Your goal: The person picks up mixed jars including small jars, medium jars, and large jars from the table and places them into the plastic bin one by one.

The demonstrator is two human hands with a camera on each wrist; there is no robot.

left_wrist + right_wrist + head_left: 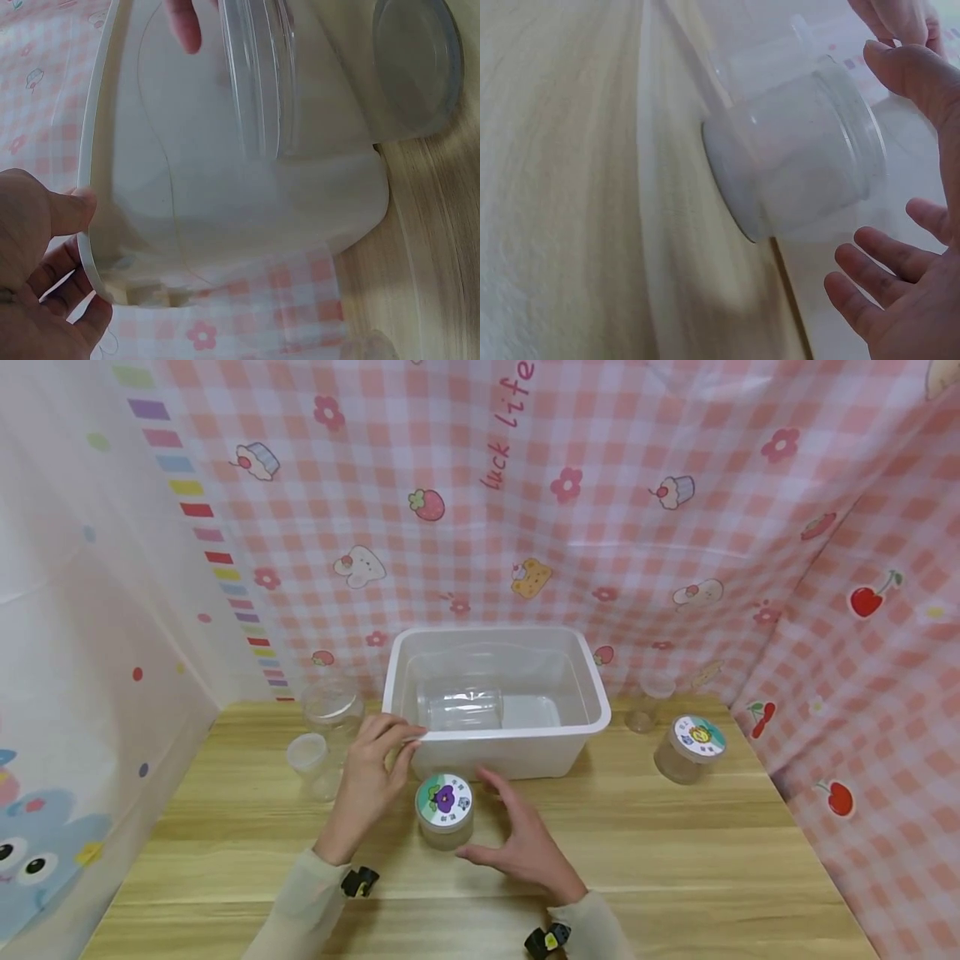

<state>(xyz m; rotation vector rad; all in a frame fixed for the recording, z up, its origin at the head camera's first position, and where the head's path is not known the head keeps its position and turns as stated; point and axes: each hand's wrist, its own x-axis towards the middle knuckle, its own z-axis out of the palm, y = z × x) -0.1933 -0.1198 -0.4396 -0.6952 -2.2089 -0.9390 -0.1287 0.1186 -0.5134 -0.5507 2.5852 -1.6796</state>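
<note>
Clear plastic forms the short round jar with purple-flower lid (445,811), which stands upright on the light wooden tabletop (697,860), just before the white rectangular plastic bin (498,755). Its axis is vertical, lid facing upward. Left grip (373,770) pinches the bin's rim; right grip (523,839) is released, fingers spread beside the jar.

Cannot read lettering (443,818) on purple-flower lid (445,800): too small. In wrist views, cannot see left hand (26,255) or right hand (922,292) whole: cut off at edges.

The bin (517,755) is white, the curtain (457,452) pink-checked.
</note>
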